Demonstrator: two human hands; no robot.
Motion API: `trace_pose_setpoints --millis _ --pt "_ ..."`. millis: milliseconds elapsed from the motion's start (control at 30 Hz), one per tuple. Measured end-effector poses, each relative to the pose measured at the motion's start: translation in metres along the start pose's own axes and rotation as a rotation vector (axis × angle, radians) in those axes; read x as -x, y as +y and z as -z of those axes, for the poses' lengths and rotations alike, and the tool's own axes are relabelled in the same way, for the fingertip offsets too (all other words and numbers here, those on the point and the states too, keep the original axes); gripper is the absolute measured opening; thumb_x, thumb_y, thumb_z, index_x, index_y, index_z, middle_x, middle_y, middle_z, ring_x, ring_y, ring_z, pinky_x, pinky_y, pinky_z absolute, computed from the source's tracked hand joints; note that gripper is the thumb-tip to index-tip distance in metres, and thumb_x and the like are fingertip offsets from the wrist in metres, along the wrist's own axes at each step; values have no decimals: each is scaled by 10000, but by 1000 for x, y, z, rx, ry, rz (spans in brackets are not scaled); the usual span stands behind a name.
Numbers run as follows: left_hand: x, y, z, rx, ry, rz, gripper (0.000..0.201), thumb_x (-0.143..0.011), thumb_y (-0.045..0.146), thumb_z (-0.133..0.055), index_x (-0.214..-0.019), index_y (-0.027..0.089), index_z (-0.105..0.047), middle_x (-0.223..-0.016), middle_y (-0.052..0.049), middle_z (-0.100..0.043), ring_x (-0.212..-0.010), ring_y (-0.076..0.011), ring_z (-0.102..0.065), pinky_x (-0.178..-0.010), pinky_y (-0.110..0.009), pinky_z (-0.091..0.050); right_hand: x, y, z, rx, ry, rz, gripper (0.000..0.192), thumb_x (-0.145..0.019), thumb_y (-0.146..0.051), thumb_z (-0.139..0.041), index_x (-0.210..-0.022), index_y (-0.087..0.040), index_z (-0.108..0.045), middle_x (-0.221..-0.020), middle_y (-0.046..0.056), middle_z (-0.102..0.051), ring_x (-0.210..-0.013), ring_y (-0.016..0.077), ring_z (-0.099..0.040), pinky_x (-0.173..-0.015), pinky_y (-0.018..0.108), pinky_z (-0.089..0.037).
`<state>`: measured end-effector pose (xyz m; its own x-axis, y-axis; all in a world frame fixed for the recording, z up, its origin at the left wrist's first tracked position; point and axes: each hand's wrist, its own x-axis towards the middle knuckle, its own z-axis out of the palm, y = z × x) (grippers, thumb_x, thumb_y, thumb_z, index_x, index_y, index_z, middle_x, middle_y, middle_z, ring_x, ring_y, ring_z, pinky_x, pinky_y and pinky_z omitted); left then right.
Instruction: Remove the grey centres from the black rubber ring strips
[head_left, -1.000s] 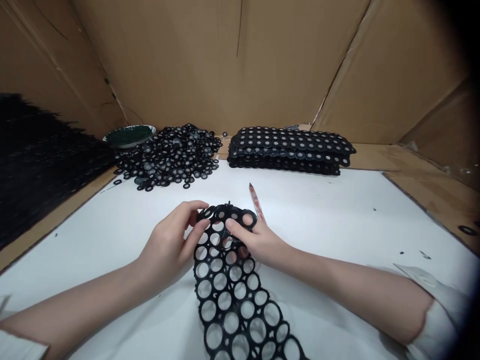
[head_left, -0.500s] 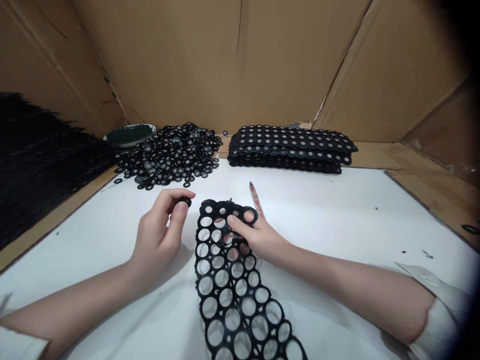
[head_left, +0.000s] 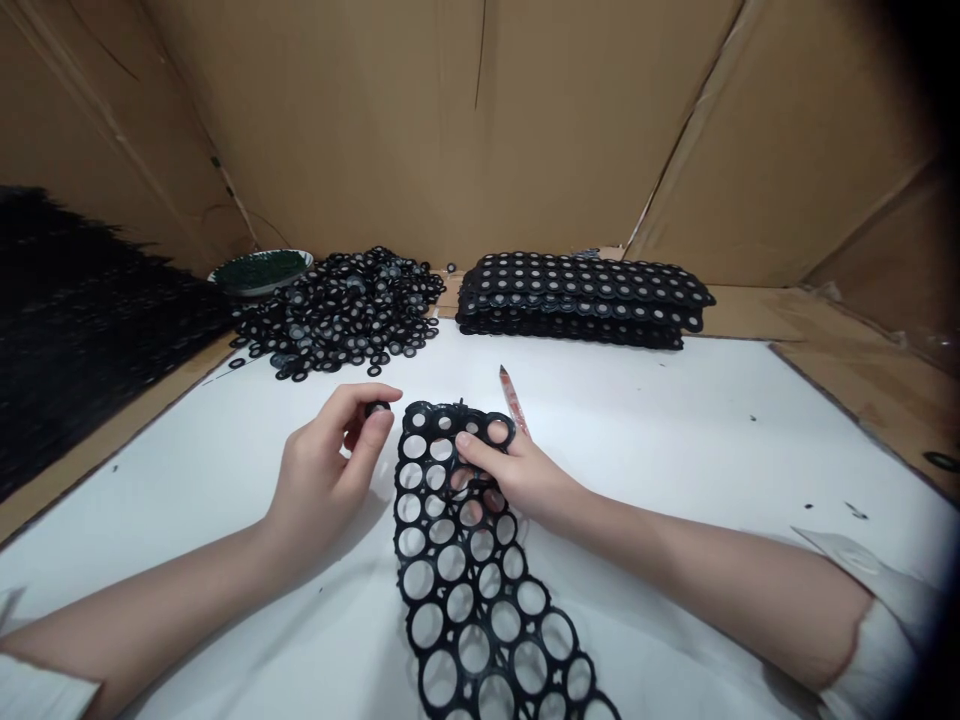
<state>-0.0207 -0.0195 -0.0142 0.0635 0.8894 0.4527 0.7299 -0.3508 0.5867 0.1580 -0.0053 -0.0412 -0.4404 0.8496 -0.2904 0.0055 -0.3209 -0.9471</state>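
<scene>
A black strip of joined empty rings (head_left: 465, 570) lies on the white sheet (head_left: 675, 440), running from the middle toward me. My left hand (head_left: 322, 480) pinches one small black ring (head_left: 377, 409) between thumb and fingers, just left of the strip's far end. Over that far end rests my right hand (head_left: 517, 475), fingers pressing on the strip; a red-tipped tool (head_left: 514, 400) pokes out beyond it, and I cannot tell whether the hand grips it.
A heap of loose black rings (head_left: 345, 310) lies at the back left, beside a green-filled dish (head_left: 259, 270). Stacked filled black strips (head_left: 581, 295) sit at the back centre. A dark mass (head_left: 75, 320) covers the left. Cardboard walls (head_left: 450, 120) enclose the table.
My left hand came off the strip's far end with a small black ring and now holds it just to the left. My right hand stayed on the strip.
</scene>
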Motion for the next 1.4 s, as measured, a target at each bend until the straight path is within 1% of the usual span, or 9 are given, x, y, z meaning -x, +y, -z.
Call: trace_pose_setpoints --millis 167,333,500,667,767,967,1033,1200,1400 --pt "0 -1 -1 -74 -63 -50 198 -828 250 -435 -1003 238 -528 -711 31 -564 -523 -89 -445 -496 -210 -377 0 0 -1 -23 -6 -19 277 -791 -429 -479 -931 -195 -526 -636 -3 -595 -346 75 -493 -343 202 -352" --pt "-2 -2 -5 -46 -224 -150 212 -845 235 -397 -998 233 -544 -919 -6 -608 -787 -137 -546 -698 -249 -430 0 1 -1 7 -56 28 250 -802 -422 -468 -812 -179 -526 -641 -2 -590 -372 68 -504 -353 193 -349" --pt "-6 3 -4 74 -454 11 226 -852 300 -358 -947 199 -536 -816 -13 -604 -728 -152 -537 -657 -268 -420 0 -3 -1 52 -103 36 179 -836 -335 -453 -814 -164 -500 -594 -22 -566 -380 43 -494 -334 152 -320" --pt "-10 3 -8 503 -560 325 229 -829 336 -393 -855 171 -549 -718 -8 -574 -663 -142 -514 -610 -258 -409 -3 -3 1 90 -143 -13 204 -832 -364 -458 -826 -164 -495 -618 -22 -575 -371 42 -499 -335 152 -335" --pt "-12 1 -11 587 -504 400 201 -800 334 -442 -783 166 -551 -669 3 -546 -621 -123 -479 -571 -236 -388 -5 -3 3 104 -156 -41 213 -823 -376 -473 -843 -166 -502 -618 -21 -575 -374 52 -509 -339 159 -337" --pt "-18 -9 -5 392 -180 302 181 -813 320 -432 -820 188 -556 -638 25 -461 -582 -104 -404 -552 -219 -344 -6 -6 5 84 -158 -33 244 -838 -359 -450 -951 -189 -584 -638 -19 -552 -393 52 -523 -354 160 -333" --pt "-18 -11 -4 372 -119 275 186 -823 318 -418 -835 189 -551 -639 22 -444 -584 -109 -391 -550 -226 -339 -7 -6 6 68 -161 -31 243 -837 -354 -454 -942 -190 -599 -644 -17 -552 -398 51 -527 -352 156 -328" --pt "-13 -7 -7 383 5 237 161 -832 298 -414 -827 199 -542 -651 19 -424 -594 -110 -378 -549 -231 -334 -7 -6 6 32 -165 -33 223 -840 -321 -463 -921 -179 -614 -635 -17 -558 -398 49 -533 -354 150 -320" --pt "-12 -7 -10 542 34 289 152 -833 292 -419 -791 195 -528 -576 37 -329 -528 -92 -323 -479 -215 -294 -8 -6 6 20 -166 -20 230 -825 -339 -485 -910 -168 -614 -647 -13 -572 -399 50 -535 -361 156 -338"
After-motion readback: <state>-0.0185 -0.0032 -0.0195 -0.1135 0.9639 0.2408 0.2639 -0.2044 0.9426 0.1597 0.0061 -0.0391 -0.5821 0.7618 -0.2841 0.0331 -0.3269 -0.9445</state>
